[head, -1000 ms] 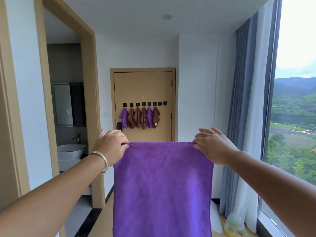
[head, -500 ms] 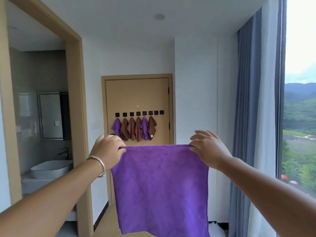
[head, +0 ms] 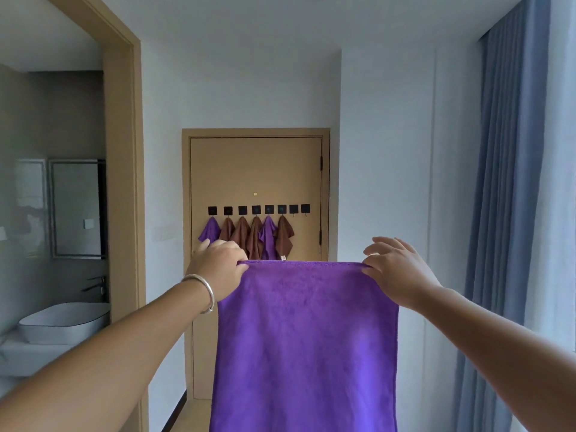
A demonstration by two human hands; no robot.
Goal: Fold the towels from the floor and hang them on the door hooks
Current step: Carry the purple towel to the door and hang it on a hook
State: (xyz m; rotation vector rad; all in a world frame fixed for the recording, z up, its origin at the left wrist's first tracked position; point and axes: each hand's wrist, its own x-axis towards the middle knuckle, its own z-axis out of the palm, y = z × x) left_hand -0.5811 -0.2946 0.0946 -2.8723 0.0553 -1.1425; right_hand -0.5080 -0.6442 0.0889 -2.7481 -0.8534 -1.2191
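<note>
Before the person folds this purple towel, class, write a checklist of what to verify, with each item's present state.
1. Left hand pinches a top corner: ok.
2. Right hand pinches the other top corner: ok.
3. Purple towel hangs flat, top edge level: ok.
4. Bottom edge clear of the floor: cannot tell, out of frame.
5. Free hooks on the door: ok, the two rightmost are bare.

— What can't you make out?
— The purple towel [head: 307, 344] runs off the bottom edge and hides the door's [head: 255, 169] lower part.
— And the hooks [head: 256, 209]?
— Too small to tell their shape.
</note>
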